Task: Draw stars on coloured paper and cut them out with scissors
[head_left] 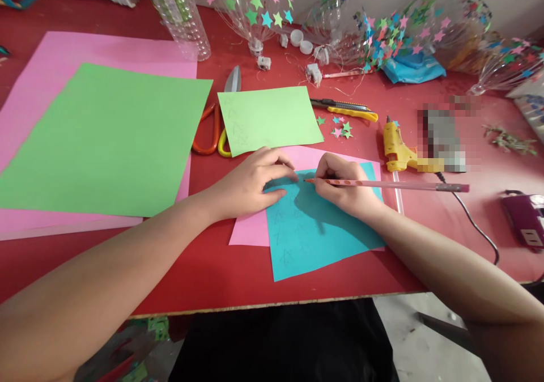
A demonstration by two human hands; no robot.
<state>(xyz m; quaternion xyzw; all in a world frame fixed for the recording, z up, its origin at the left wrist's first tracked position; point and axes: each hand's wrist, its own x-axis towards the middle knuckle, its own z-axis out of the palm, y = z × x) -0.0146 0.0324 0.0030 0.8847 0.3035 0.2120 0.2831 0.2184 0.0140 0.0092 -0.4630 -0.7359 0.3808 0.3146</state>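
My right hand grips a pink pencil, its tip close to the upper part of a blue sheet of paper. Faint pencil-drawn stars run down the left side of that sheet. Resting at the sheet's upper left, my left hand has its fingers stretched out and apart. Beneath the blue sheet lies a pink sheet. A light green sheet, also with pencilled stars along its left edge, sits just beyond my left hand. Small cut paper stars lie to its right.
Scissors lie partly under the light green sheet. Large green paper covers pink paper at left. A box cutter, glue gun and its cord are at right. Star-covered clear plastic bottle pieces line the back. The table's front edge is near.
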